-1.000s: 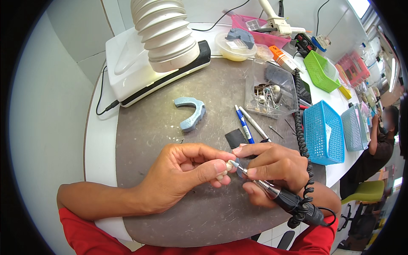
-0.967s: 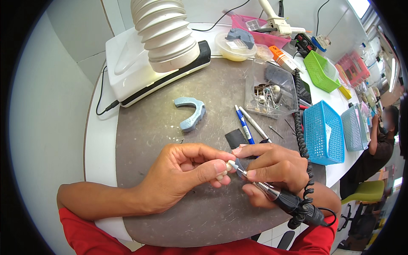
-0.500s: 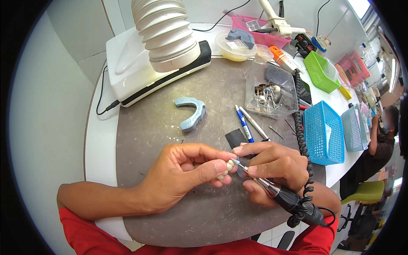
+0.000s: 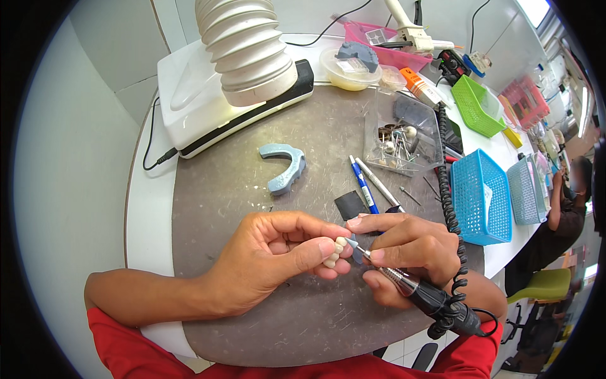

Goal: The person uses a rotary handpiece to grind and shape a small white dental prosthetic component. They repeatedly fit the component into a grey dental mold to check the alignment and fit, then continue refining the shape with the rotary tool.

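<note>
Between the thumb and fingers of my left hand (image 4: 268, 262) is a dental bridge (image 4: 334, 254), a short row of cream-coloured tooth crowns. My right hand (image 4: 416, 246) is closed around a black and silver dental handpiece (image 4: 429, 300), held like a pen. A pale blue cone-shaped polishing point (image 4: 351, 242) sits in its end, at the upper end of the bridge; whether it touches, I cannot tell. The right index fingertip reaches close to the left fingertips. Part of the bridge is hidden by my left thumb and fingers.
A blue dental arch model (image 4: 295, 172) lies beyond my hands. Pens (image 4: 363, 184) and a dark square sheet (image 4: 351, 206) are near my right hand. A clear box of burs (image 4: 404, 142), blue basket (image 4: 480, 196), coiled cord (image 4: 447, 189) and white hose (image 4: 249, 57) surround the workspace.
The bridge has turned slightly in my left fingers, showing more of its crowns. My right hand and the handpiece have shifted only a little.
</note>
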Available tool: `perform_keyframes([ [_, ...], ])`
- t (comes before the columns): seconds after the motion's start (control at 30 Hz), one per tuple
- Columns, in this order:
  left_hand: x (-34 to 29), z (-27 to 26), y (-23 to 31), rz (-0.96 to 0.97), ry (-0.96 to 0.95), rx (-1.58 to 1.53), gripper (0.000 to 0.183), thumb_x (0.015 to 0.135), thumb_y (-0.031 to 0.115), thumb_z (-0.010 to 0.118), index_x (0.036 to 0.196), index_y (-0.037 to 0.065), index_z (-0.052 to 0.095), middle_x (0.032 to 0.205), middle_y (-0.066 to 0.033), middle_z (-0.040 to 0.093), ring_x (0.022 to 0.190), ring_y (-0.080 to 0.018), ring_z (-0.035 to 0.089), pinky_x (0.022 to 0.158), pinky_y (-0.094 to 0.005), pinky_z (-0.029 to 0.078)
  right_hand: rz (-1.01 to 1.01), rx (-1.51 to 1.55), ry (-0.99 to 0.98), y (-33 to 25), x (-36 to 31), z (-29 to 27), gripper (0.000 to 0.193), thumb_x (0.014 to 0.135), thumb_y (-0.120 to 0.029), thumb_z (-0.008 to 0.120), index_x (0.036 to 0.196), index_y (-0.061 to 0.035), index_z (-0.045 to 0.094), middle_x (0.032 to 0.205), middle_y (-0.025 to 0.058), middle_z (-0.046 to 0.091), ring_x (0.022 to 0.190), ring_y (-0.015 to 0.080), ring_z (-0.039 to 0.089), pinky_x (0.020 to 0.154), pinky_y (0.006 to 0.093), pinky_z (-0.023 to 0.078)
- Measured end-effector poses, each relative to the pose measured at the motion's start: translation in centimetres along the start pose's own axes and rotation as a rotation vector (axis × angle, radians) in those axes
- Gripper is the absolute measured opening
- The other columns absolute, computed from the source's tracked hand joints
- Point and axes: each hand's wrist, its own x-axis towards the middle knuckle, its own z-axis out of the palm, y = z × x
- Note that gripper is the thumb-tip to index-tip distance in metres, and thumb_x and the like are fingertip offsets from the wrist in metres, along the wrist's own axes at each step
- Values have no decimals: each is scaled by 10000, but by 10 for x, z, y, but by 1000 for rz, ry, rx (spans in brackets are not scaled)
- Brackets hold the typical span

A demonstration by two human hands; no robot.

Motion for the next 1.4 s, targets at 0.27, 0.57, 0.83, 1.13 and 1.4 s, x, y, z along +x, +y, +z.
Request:
perform_keyframes([
  [0.27, -1, 2, 1, 1, 16, -27, 195, 937, 34, 612, 1120, -31, 618, 1085, -178, 665, 958, -242, 685, 868, -361, 574, -34, 69, 57, 6, 3, -3, 265, 845, -50, 701, 1058, -44, 542, 861, 121, 641, 934, 324, 696, 843, 451, 581],
  [0.57, 1, 1, -6, 51, -22, 65, 217, 916, 33, 649, 1111, -51, 605, 1103, -157, 658, 1009, -202, 657, 944, -361, 551, 365, 303, 63, 6, 7, 12, 361, 843, -186, 777, 1061, -63, 516, 894, 77, 607, 761, 100, 585, 637, 240, 463],
  [0.83, 2, 1, -7, 108, -52, 44, 201, 941, 31, 610, 1123, -51, 600, 1118, -160, 651, 1052, -215, 646, 974, -376, 539, 599, 507, 281, -7, 13, 18, 162, 904, -61, 672, 1022, -34, 565, 826, 54, 652, 764, 97, 653, 676, 241, 520],
  [1.13, -2, -1, -3, 129, -27, 72, 177, 937, 18, 605, 1110, -17, 623, 1153, -163, 632, 1111, -229, 618, 974, -407, 541, 334, 220, 172, 6, 1, 22, 385, 734, -112, 853, 986, -32, 573, 838, 73, 656, 746, 139, 679, 608, 265, 555],
  [1.4, 0, -5, -9, 252, -23, 83, 185, 906, -9, 639, 1088, -41, 634, 1137, -120, 627, 1074, -177, 614, 954, -301, 496, 228, 169, 198, 3, 5, 21, 302, 768, -29, 798, 987, -28, 590, 918, 115, 669, 813, 187, 684, 711, 292, 558],
])
